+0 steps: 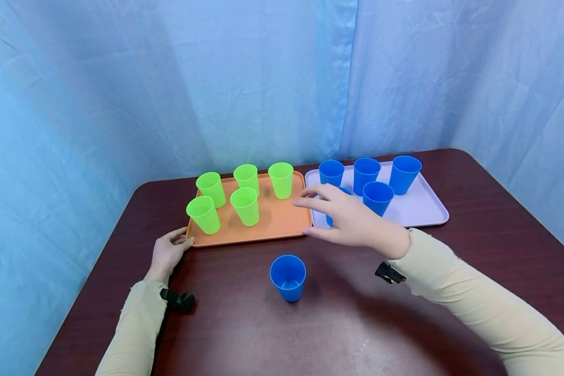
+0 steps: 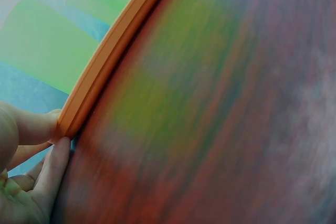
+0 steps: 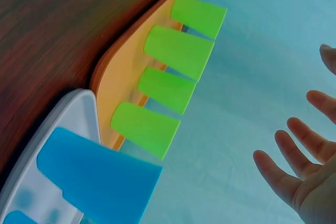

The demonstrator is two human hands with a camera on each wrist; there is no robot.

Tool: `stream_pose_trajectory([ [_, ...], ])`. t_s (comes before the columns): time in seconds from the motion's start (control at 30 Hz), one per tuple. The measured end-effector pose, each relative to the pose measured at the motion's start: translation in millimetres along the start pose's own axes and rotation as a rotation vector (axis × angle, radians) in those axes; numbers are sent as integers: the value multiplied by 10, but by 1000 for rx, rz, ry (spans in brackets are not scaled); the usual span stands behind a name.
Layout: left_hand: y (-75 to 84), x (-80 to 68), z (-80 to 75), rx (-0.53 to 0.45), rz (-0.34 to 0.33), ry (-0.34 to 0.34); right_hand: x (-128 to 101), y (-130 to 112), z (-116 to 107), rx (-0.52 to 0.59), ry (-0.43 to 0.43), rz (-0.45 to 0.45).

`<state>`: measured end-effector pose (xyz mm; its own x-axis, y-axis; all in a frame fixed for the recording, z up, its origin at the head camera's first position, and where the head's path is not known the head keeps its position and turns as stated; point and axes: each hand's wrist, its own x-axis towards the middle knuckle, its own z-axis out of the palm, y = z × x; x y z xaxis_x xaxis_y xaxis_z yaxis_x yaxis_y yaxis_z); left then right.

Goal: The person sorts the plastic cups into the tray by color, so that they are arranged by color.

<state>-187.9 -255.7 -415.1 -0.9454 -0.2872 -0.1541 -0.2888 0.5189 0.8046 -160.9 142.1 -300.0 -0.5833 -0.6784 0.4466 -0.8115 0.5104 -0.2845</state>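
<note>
At the front left corner of the orange tray [image 1: 272, 224], my left hand [image 1: 166, 253] pinches the rim between thumb and fingers, as the left wrist view shows on the tray edge [image 2: 97, 72]. Several green cups [image 1: 245, 208] stand upright on that tray. My right hand [image 1: 352, 216] is raised with fingers spread and nothing in them, in front of the lavender tray [image 1: 418, 206] and partly covering one of its blue cups. In the right wrist view its fingers [image 3: 294, 153] are apart from the cups. A single blue cup [image 1: 288, 279] stands upright on the table in front of the trays.
More blue cups [image 1: 378, 197] stand on the lavender tray, which sits right beside the orange one. Both trays lie toward the back of the dark wooden table [image 1: 235, 324]. Blue curtains [image 1: 263, 78] hang behind and at both sides.
</note>
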Motion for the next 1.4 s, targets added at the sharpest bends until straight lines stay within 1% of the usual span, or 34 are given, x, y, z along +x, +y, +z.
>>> stream_pose_trajectory([
  [0.2, 3, 10, 4, -7, -14, 7, 22, -82, 79, 15, -34, -49],
  [0.43, 1, 18, 2, -5, -24, -5, 26, -173, 150, 38, -139, -79],
  [0.67, 22, 16, 13, -10, -17, -1, 25, -217, 215, 60, -180, -152],
  [0.77, 29, 17, 15, -12, -14, 2, 23, -237, 242, 80, -208, -154],
  [0.9, 31, 24, 21, -18, -13, 10, 12, -272, 281, 104, -268, -140],
  [0.97, 28, 29, 25, -20, -13, 10, 1, -285, 306, 105, -297, -144],
  [1.17, 22, 33, 18, -19, -14, 1, -30, -308, 386, 89, -342, -166],
  [1.4, 7, 24, 10, -12, -12, -4, -55, -318, 440, 92, -416, -126],
])
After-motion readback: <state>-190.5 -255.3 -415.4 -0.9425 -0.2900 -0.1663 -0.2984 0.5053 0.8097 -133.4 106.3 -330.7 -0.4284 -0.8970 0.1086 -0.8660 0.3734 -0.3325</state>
